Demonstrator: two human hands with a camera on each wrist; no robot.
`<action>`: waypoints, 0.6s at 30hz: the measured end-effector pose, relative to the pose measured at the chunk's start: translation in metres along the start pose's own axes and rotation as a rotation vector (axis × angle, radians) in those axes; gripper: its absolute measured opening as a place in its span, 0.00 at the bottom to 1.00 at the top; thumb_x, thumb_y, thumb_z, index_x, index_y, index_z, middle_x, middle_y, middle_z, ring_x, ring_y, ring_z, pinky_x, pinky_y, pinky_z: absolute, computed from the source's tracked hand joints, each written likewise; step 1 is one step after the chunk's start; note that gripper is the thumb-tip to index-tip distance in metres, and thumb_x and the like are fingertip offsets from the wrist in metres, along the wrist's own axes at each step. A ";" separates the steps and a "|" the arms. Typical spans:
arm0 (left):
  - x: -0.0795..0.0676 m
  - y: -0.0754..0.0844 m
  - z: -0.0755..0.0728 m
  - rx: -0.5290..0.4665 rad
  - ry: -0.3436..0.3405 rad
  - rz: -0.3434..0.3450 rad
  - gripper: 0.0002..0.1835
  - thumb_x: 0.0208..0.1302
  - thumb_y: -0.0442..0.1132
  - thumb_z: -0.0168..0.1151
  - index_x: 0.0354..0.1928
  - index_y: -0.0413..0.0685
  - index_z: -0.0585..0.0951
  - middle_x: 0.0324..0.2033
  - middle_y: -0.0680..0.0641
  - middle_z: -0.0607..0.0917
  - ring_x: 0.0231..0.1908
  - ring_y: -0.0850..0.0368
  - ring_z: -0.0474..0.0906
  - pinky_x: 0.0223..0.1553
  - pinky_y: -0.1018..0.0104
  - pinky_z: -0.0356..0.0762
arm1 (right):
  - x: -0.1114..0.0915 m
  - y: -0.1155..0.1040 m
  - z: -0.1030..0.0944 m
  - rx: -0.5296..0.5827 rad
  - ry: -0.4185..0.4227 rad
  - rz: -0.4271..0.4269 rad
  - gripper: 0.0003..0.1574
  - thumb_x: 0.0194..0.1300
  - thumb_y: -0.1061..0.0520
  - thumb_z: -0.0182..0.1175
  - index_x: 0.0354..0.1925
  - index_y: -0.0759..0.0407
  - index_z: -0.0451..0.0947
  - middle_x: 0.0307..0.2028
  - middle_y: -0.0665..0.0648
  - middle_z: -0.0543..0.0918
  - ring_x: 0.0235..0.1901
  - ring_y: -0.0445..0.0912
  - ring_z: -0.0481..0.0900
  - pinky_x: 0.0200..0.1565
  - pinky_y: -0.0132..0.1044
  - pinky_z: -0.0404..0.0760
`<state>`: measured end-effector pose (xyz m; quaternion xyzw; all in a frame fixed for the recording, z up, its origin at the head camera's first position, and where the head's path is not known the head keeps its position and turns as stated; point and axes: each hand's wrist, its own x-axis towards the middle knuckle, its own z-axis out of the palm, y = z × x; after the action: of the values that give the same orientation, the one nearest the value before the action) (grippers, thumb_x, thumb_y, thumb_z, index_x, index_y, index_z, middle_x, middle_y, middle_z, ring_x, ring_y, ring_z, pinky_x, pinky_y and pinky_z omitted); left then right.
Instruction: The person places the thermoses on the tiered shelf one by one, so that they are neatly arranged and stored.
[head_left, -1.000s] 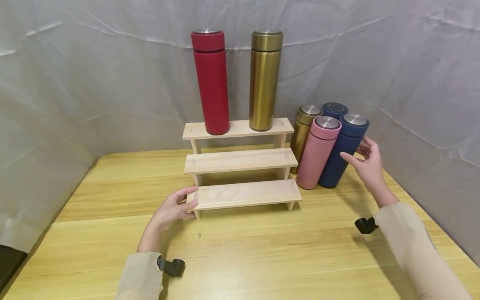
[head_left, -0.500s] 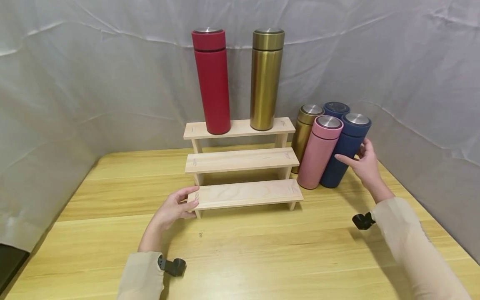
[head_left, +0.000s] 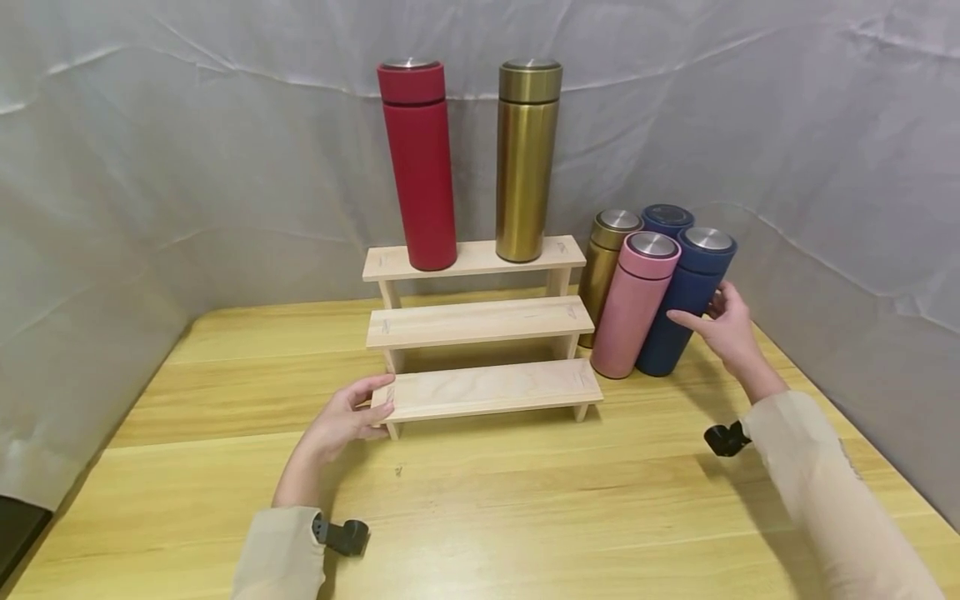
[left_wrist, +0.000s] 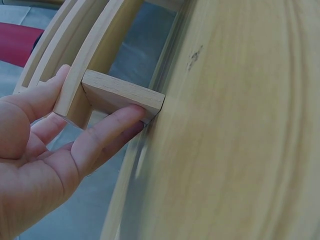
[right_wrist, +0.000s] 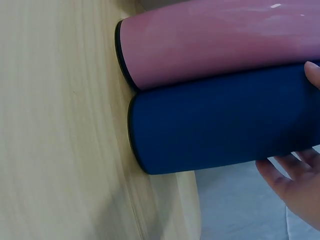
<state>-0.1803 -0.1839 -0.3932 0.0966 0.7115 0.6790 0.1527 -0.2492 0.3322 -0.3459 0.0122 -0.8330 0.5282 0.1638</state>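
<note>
My left hand (head_left: pixel 341 419) holds the left end of the lowest step of a three-tier wooden stand (head_left: pixel 487 392). In the left wrist view, the thumb lies on the board's edge and fingers touch the support leg (left_wrist: pixel 122 92) below. At the right, my right hand (head_left: pixel 731 333) grips a dark blue thermos (head_left: pixel 684 308), thumb across its front and fingers around its far side. That thermos stands on the table against a pink thermos (head_left: pixel 636 312). In the right wrist view, the base of the blue thermos (right_wrist: pixel 215 122) lies beside the pink one.
A tall red thermos (head_left: pixel 420 175) and a tall gold thermos (head_left: pixel 528 167) stand on the top step. Behind the pink thermos are a shorter gold thermos (head_left: pixel 602 267) and another blue thermos (head_left: pixel 667 217). Grey cloth (head_left: pixel 247 167) walls enclose the wooden table (head_left: pixel 480 517).
My right hand has shifted slightly left and closed in around the blue thermos, its thumb further across the front. The left hand stays on the stand, and the bottles keep their places.
</note>
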 end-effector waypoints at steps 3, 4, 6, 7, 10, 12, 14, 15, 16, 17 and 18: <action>-0.001 0.000 0.000 0.000 0.001 0.000 0.29 0.61 0.29 0.53 0.63 0.32 0.57 0.59 0.28 0.55 0.41 0.53 0.72 0.45 0.50 0.74 | 0.026 0.058 -0.005 -0.017 0.085 -0.051 0.47 0.49 0.53 0.68 0.64 0.49 0.56 0.55 0.60 0.70 0.51 0.48 0.69 0.51 0.35 0.72; -0.001 -0.001 0.000 -0.001 0.001 -0.001 0.29 0.61 0.29 0.53 0.63 0.32 0.58 0.59 0.28 0.55 0.41 0.53 0.72 0.45 0.50 0.74 | 0.036 0.080 -0.007 -0.013 0.107 -0.058 0.48 0.48 0.53 0.69 0.63 0.47 0.57 0.54 0.58 0.71 0.50 0.47 0.70 0.50 0.34 0.73; -0.001 -0.001 0.000 -0.001 0.002 -0.001 0.28 0.62 0.29 0.53 0.63 0.32 0.58 0.59 0.28 0.54 0.41 0.53 0.72 0.45 0.50 0.74 | 0.051 0.117 -0.011 -0.002 0.159 -0.095 0.47 0.44 0.52 0.71 0.61 0.42 0.60 0.52 0.53 0.73 0.47 0.44 0.71 0.46 0.30 0.74; -0.001 0.000 0.000 0.000 0.002 -0.002 0.28 0.62 0.29 0.53 0.63 0.32 0.58 0.60 0.28 0.54 0.41 0.53 0.71 0.45 0.50 0.74 | 0.055 0.127 -0.012 -0.026 0.179 -0.108 0.48 0.43 0.51 0.72 0.61 0.41 0.60 0.51 0.53 0.73 0.47 0.44 0.72 0.46 0.31 0.74; -0.001 0.000 0.000 -0.002 0.002 -0.002 0.29 0.62 0.30 0.53 0.63 0.32 0.57 0.60 0.29 0.53 0.42 0.53 0.71 0.45 0.50 0.74 | 0.053 0.131 -0.016 -0.019 0.208 -0.115 0.48 0.43 0.54 0.72 0.61 0.42 0.60 0.51 0.54 0.73 0.46 0.44 0.71 0.46 0.31 0.72; 0.000 0.000 0.000 -0.003 0.001 -0.002 0.29 0.62 0.30 0.54 0.63 0.32 0.58 0.60 0.29 0.53 0.42 0.52 0.71 0.45 0.50 0.74 | 0.049 0.127 -0.019 0.000 0.218 -0.136 0.47 0.42 0.56 0.73 0.60 0.45 0.62 0.48 0.53 0.75 0.44 0.42 0.72 0.44 0.27 0.72; 0.000 0.000 0.000 -0.003 0.001 -0.002 0.29 0.62 0.30 0.54 0.63 0.32 0.58 0.61 0.29 0.52 0.43 0.52 0.70 0.45 0.50 0.74 | 0.039 0.109 -0.021 0.062 0.198 -0.129 0.46 0.42 0.59 0.72 0.59 0.49 0.62 0.48 0.55 0.75 0.44 0.42 0.73 0.44 0.25 0.72; 0.000 0.000 0.000 -0.003 0.000 -0.002 0.29 0.62 0.30 0.54 0.63 0.32 0.58 0.61 0.29 0.52 0.43 0.51 0.70 0.45 0.50 0.74 | 0.037 0.105 -0.023 0.054 0.200 -0.125 0.46 0.42 0.59 0.72 0.59 0.50 0.63 0.47 0.54 0.75 0.43 0.41 0.73 0.44 0.24 0.72; 0.000 0.000 0.000 -0.003 0.001 -0.002 0.29 0.62 0.30 0.54 0.63 0.32 0.58 0.61 0.29 0.52 0.43 0.51 0.70 0.45 0.50 0.74 | 0.031 0.093 -0.023 0.090 0.187 -0.125 0.47 0.40 0.60 0.73 0.59 0.51 0.63 0.47 0.55 0.76 0.42 0.41 0.73 0.44 0.24 0.72; 0.000 0.000 0.000 -0.002 0.002 0.000 0.29 0.62 0.30 0.54 0.63 0.32 0.58 0.61 0.29 0.51 0.43 0.51 0.70 0.45 0.49 0.74 | 0.028 0.088 -0.023 0.065 0.193 -0.113 0.47 0.40 0.58 0.73 0.59 0.50 0.63 0.46 0.53 0.76 0.42 0.40 0.73 0.43 0.23 0.72; 0.000 0.000 0.000 -0.003 0.002 0.000 0.28 0.62 0.30 0.54 0.63 0.32 0.58 0.61 0.29 0.50 0.43 0.51 0.70 0.45 0.49 0.74 | 0.024 0.083 -0.023 0.055 0.201 -0.099 0.47 0.39 0.57 0.74 0.58 0.50 0.63 0.45 0.53 0.76 0.41 0.40 0.73 0.42 0.23 0.72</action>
<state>-0.1803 -0.1842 -0.3933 0.0958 0.7106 0.6802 0.1522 -0.2822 0.3928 -0.4023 0.0050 -0.7960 0.5407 0.2720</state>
